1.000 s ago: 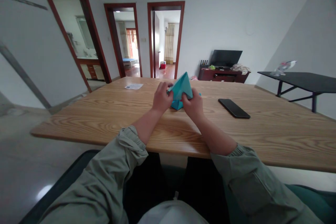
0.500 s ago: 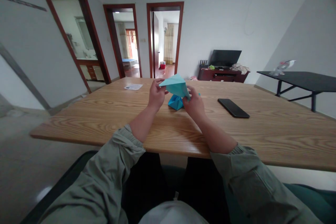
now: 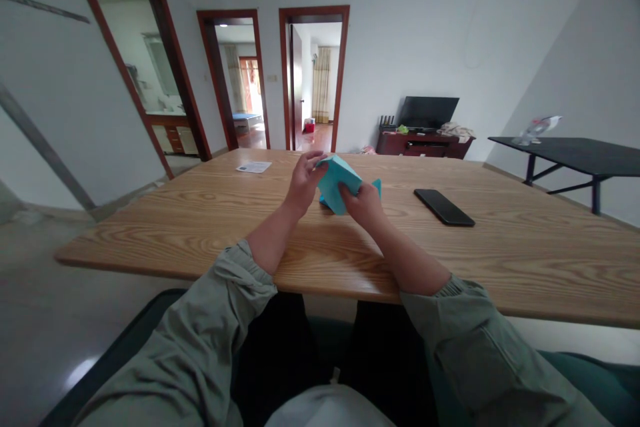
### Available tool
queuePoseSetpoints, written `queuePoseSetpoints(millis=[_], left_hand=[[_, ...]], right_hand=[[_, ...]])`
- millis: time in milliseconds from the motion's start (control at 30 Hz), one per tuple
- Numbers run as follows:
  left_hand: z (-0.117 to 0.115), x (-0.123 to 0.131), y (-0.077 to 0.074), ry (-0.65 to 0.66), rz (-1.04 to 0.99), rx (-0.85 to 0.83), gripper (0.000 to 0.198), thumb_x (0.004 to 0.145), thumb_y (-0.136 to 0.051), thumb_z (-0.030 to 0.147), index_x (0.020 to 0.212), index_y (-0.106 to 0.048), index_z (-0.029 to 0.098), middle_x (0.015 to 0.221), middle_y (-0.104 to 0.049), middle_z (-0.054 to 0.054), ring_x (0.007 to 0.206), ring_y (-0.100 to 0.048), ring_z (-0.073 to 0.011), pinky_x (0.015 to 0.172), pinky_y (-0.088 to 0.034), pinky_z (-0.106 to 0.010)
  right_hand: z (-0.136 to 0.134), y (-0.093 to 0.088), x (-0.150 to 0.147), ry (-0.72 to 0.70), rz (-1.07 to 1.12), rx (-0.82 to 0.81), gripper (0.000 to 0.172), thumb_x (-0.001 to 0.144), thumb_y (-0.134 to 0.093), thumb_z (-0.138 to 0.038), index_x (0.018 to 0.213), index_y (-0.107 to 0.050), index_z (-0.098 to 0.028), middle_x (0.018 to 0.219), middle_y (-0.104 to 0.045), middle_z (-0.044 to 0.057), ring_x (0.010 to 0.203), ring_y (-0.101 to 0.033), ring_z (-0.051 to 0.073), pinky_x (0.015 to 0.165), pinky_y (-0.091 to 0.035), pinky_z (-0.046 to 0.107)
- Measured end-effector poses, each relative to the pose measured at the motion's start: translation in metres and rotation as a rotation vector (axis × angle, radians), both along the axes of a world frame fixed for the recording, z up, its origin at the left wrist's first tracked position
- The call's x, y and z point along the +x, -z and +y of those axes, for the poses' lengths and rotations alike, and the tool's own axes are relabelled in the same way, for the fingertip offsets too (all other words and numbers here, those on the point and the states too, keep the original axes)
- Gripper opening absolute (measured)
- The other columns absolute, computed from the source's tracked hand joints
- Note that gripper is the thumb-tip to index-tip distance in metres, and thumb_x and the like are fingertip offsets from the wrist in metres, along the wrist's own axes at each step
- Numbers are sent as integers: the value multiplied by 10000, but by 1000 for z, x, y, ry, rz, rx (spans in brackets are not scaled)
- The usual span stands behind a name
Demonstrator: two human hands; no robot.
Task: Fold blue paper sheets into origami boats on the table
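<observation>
Light oak-grained counter (image 3: 465, 267) runs out ahead of you, with a black smartphone (image 3: 444, 207) lying to the right and a small white card (image 3: 254, 167) farther off to the left. Your left hand (image 3: 303, 183) and right hand (image 3: 364, 205), both partly closed, pinch a folded teal paper shape (image 3: 340, 183) between them. A blue paper corner (image 3: 376, 188) pokes out behind it, and you cannot tell whether it is joined

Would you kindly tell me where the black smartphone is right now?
In the head view, the black smartphone lies flat on the wooden table, to the right of the person's right hand and the blue folded paper.
</observation>
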State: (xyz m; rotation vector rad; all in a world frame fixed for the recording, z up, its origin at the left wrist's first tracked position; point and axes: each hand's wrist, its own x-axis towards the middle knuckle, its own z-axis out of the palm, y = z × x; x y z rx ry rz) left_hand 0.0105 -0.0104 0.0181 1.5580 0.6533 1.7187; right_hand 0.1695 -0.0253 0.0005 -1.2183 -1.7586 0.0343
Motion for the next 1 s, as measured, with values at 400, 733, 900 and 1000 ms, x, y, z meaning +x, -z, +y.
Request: queuePoseSetpoints(millis=[400, 733, 900, 1000], left_hand=[[-4, -5, 3, 241, 75, -96, 392, 801, -575, 499, 1043, -611, 193, 998, -652, -47, 901, -603, -198, 745, -464, -299], [-5, -5, 1, 236, 167, -4, 390, 702, -700, 369, 1023, -558, 199, 830, -620, -2, 772, -562, -151, 689, -415, -256], [-5, -10, 1, 165, 151, -57, 315, 686, -702, 337, 885, -496, 206, 674, -509, 54, 612, -475, -104, 570, -353, -216], [-4, -13, 1, 159, 129, -86, 286, 683, -683, 303, 821, -453, 203, 665, -476, 57, 595, -456, -98, 554, -355, -209]], right_hand=[[4, 7, 3, -109, 11, -97, 315, 750, -594, -303, 1048, -631, -208, 955, -703, 71, 852, -638, 250, 698, -462, 315], [8, 9, 4, -309, 39, -187, 258, 783, -553, -277, 996, -666, -187, 928, -709, 41, 838, -641, 219, 769, -490, 344], [6, 9, 3, -374, 228, -155, 459, 711, -644, -320, 1151, -575, -211, 973, -690, 27, 845, -627, 205, 739, -506, 337], [3, 7, 2, -419, 373, -156, 649, 677, -677, -338, 1281, -463, -238, 970, -676, 23, 765, -623, 183, 666, -510, 317]])
